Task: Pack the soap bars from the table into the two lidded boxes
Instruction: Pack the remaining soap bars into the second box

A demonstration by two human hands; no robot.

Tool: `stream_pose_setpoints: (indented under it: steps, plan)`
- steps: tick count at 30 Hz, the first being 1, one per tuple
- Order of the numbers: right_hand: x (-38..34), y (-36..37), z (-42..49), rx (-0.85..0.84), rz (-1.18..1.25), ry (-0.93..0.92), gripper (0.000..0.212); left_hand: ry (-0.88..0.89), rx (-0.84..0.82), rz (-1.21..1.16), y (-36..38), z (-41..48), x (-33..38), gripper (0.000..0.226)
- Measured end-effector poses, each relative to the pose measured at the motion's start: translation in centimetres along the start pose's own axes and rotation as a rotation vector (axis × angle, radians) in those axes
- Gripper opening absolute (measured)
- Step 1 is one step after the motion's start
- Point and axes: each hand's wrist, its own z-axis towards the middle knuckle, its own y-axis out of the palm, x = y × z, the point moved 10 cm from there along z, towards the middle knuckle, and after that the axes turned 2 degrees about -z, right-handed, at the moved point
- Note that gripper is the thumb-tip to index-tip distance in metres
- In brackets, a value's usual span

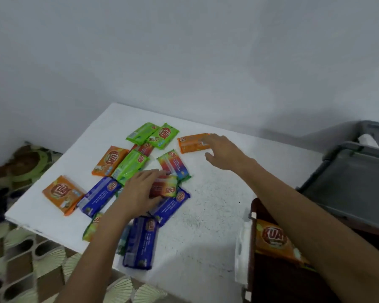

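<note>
Left hand point(140, 189) pinches the red-green soap bar point(165, 187); right hand point(223, 153), fingers spread, overlaps the orange soap bar point(190, 143) at its end.

Setting: domestic room, most likely home. Evidence: plain white painted wall point(184, 51); fan-patterned floor covering point(31, 259), brown and cream; patterned fabric bundle point(26, 162) on floor by wall; small white table point(217, 204); grey plastic storage bins point(348, 182) at right.
</note>
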Motion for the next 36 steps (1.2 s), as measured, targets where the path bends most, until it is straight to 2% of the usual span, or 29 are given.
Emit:
stream_pose_setpoints:
  steps: [3, 7, 13, 17, 19, 23, 25, 28, 32, 36]
  plan:
    - [0.4, 2.5, 3.8, -0.137, -0.09, 0.011, 0.069, -0.014, -0.104, 0.057, 0.6, 0.5, -2.0, 0.073]
    - [1.5, 5.3, 6.7, -0.273, -0.158, -0.017, 0.072, 0.02, -0.107, 0.011, 0.7, 0.5, -3.4, 0.069]
    - [1.4, 4.6, 6.6, -0.203, -0.134, -0.052, 0.055, 0.035, -0.01, -0.008, 0.3, 0.5, -3.5, 0.074]
    - [1.0, 2.0, 4.5, -0.063, -0.052, -0.046, 0.036, 0.021, 0.11, 0.026, -0.8, -0.2, -2.1, 0.077]
    - [0.7, -0.7, 2.7, 0.025, 0.063, -0.029, 0.031, -0.028, 0.115, -0.104, -1.0, -0.5, -1.9, 0.076]
    - [1.3, -5.7, -2.6, 0.154, 0.258, -0.013, 0.028, -0.106, 0.075, -0.704, -1.3, -1.1, 0.7, 0.065]
    - [2.1, -7.6, -5.9, 0.18, 0.328, 0.013, 0.028, -0.083, 0.062, -0.917, -1.7, -1.4, 3.6, 0.063]
    - [3.0, -10.5, -11.7, 0.246, 0.427, 0.038, 0.031, 0.027, 0.07, -1.039, -2.8, -1.5, 8.5, 0.074]
    - [4.0, -13.4, -20.3, 0.359, 0.59, 0.102, 0.029, 0.156, 0.063, -1.172, -3.8, -1.8, 15.7, 0.101]
    - [4.8, -14.1, -27.2, 0.431, 0.724, 0.145, 0.019, 0.228, 0.117, -1.241, -3.9, -2.5, 20.7, 0.103]
